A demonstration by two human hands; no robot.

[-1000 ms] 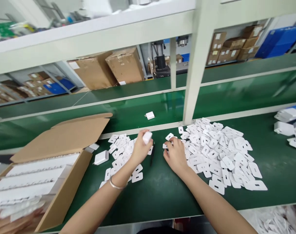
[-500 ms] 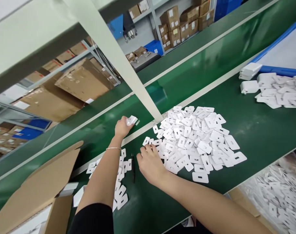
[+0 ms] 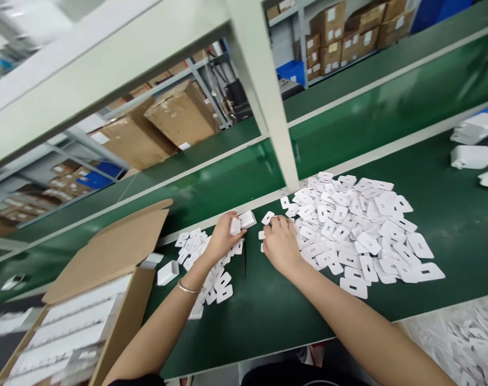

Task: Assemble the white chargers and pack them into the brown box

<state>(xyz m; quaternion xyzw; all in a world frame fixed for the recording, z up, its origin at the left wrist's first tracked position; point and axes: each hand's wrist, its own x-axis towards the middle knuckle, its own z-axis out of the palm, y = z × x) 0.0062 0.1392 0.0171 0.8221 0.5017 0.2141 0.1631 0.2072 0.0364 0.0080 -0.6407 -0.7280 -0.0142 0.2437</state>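
My left hand (image 3: 222,239) grips a small white plug adapter (image 3: 244,221) just above the green table, beside a small heap of flat white slotted pieces (image 3: 211,268). My right hand (image 3: 280,245) lies palm down at the left edge of a large pile of the same white pieces (image 3: 356,230). Its fingertips touch loose pieces there and it grips nothing that I can see. A thin black tool (image 3: 244,258) lies on the table between the two hands.
An open cardboard box (image 3: 111,252) of white trays stands at the left, with a loose white adapter (image 3: 167,272) beside it. A white frame post (image 3: 268,107) rises behind the pile, before a green conveyor belt (image 3: 235,182). More white adapters (image 3: 471,156) lie at the far right.
My left hand had stretched out to the conveyor belt with an adapter and has come back to the table, still holding one. My right hand stayed at the pile's edge. The view swung.
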